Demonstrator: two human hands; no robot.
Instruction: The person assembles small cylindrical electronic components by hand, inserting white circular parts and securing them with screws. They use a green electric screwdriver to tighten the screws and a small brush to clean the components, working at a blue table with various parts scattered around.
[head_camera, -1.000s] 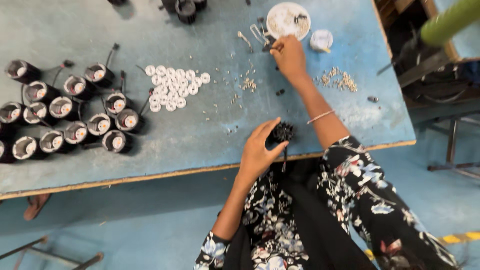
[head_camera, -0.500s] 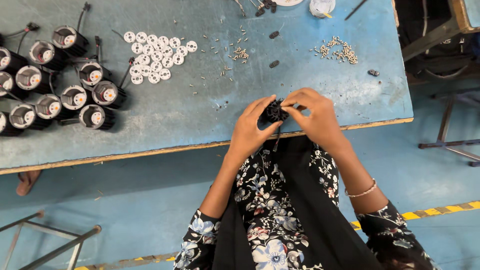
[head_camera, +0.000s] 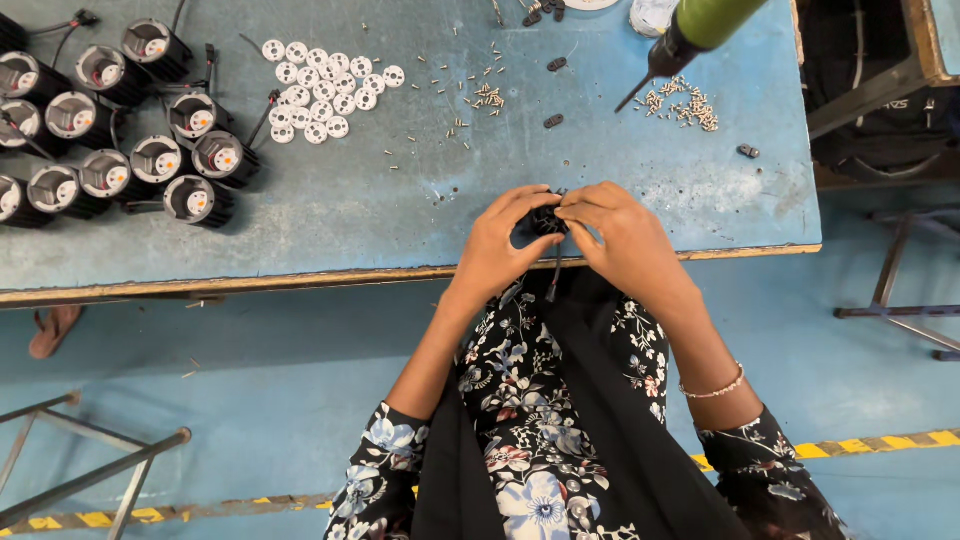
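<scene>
A small black cylindrical part with a dark wire hanging below it sits between both my hands at the near edge of the blue table. My left hand cups it from the left. My right hand pinches its top from the right with fingertips together. Most of the part is hidden by my fingers.
Several black cylindrical housings with wires cluster at the table's left. White round discs lie behind them, and small screws lie scattered further right. A green-handled screwdriver hangs over the back right. Metal frames stand on the blue floor.
My right hand came back from the far side of the table and joined the left hand on the black part. The view shifted toward the table's near edge.
</scene>
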